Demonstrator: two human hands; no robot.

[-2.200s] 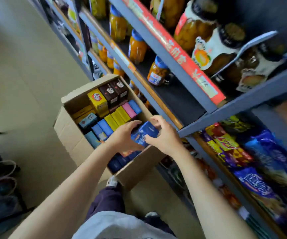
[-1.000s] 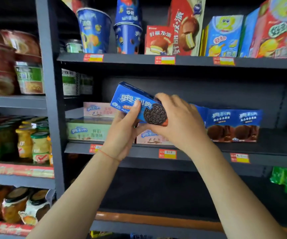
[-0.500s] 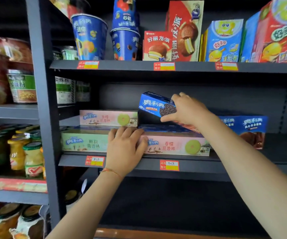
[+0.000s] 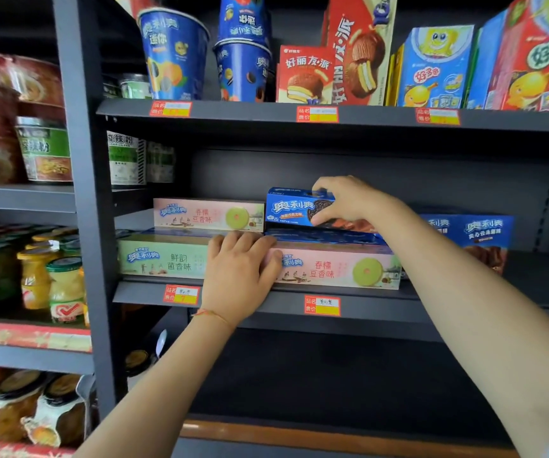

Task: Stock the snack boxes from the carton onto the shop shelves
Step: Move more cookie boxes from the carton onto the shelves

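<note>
- My right hand (image 4: 342, 201) grips the blue cardboard cookie box (image 4: 294, 208) atop 1 flat blue box (image 4: 326, 238);
- my left hand (image 4: 238, 276), fingers straight, presses the pink box (image 4: 335, 269) on the grey metal shelf (image 4: 382, 302).

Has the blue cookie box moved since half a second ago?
Yes. The blue cookie box, gripped by the right hand, has come down toward the pink flat box at the shelf front.

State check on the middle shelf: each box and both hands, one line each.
blue cookie box: gripped by the right hand, stacked on the front pink box
right hand: curled round the blue box's end
left hand: flat, pressing the front boxes
front pink box: lying flat at shelf edge
green box: lying flat, beside it
rear pink box: lying behind
</note>
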